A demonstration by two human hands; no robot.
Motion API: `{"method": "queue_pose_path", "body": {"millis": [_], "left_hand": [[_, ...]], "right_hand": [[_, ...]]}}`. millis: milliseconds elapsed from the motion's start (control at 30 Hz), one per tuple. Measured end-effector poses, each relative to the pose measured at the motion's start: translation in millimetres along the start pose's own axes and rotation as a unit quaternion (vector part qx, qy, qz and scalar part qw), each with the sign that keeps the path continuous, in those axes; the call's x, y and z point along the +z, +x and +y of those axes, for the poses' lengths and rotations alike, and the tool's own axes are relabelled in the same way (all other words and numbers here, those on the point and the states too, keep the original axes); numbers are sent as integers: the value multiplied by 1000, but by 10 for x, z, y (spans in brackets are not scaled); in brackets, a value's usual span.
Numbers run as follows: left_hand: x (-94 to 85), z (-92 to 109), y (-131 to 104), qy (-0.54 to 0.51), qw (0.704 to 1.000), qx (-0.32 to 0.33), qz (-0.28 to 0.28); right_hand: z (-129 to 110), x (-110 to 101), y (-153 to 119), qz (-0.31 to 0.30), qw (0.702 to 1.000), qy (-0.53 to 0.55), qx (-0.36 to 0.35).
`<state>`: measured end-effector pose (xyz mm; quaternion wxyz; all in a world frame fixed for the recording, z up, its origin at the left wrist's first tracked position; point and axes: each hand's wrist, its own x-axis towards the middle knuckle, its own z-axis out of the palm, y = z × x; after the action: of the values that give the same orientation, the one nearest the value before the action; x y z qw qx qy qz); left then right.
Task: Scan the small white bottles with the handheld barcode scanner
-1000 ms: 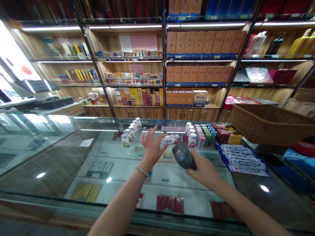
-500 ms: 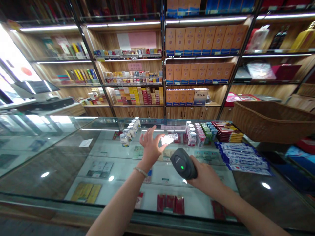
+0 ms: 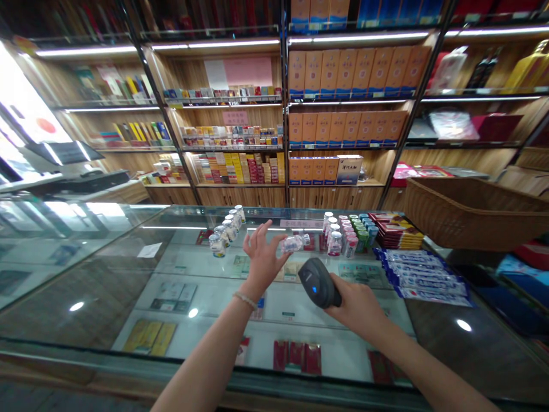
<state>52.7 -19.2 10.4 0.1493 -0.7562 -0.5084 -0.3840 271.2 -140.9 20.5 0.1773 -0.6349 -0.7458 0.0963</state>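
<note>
Between thumb and forefinger, my left hand (image 3: 265,252) pinches a small clear bottle (image 3: 292,244) with a silvery cap, tilted on its side above the glass counter (image 3: 206,320). The other fingers of that hand are spread. My right hand (image 3: 358,306) is wrapped round the handle of a dark barcode scanner (image 3: 318,284), whose head is just below and right of the bottle and shows a small blue light. A row of similar bottles (image 3: 335,244) stands to the right of the held one, and another row of bottles (image 3: 217,245) stands to the left.
Right of the bottles are coloured small containers (image 3: 363,236), stacked red packs (image 3: 394,226) and blue-white packets (image 3: 424,277). A wicker basket (image 3: 476,214) stands at the right. Boxed goods fill shelves (image 3: 240,189) behind the counter. A white paper (image 3: 150,250) lies at the left.
The scanner's light has turned from green to blue, and the bright glow on the bottle is gone. The scanner has tilted slightly; my left hand stays in place.
</note>
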Motion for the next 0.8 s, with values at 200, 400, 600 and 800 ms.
{"method": "queue_pose_path", "body": {"millis": [200, 400, 600, 800], "left_hand": [[-5, 7, -2, 0, 1000, 5, 0], [-10, 22, 4, 1, 1000, 8, 5], [-17, 21, 12, -7, 1000, 17, 4], [-35, 36, 20, -12, 1000, 20, 5]], "right_hand": [[67, 89, 16, 56, 995, -28, -77], [84, 199, 6, 66, 989, -84, -101], [89, 244, -16, 16, 987, -92, -131], [86, 208, -35, -26, 986, -62, -154]]}}
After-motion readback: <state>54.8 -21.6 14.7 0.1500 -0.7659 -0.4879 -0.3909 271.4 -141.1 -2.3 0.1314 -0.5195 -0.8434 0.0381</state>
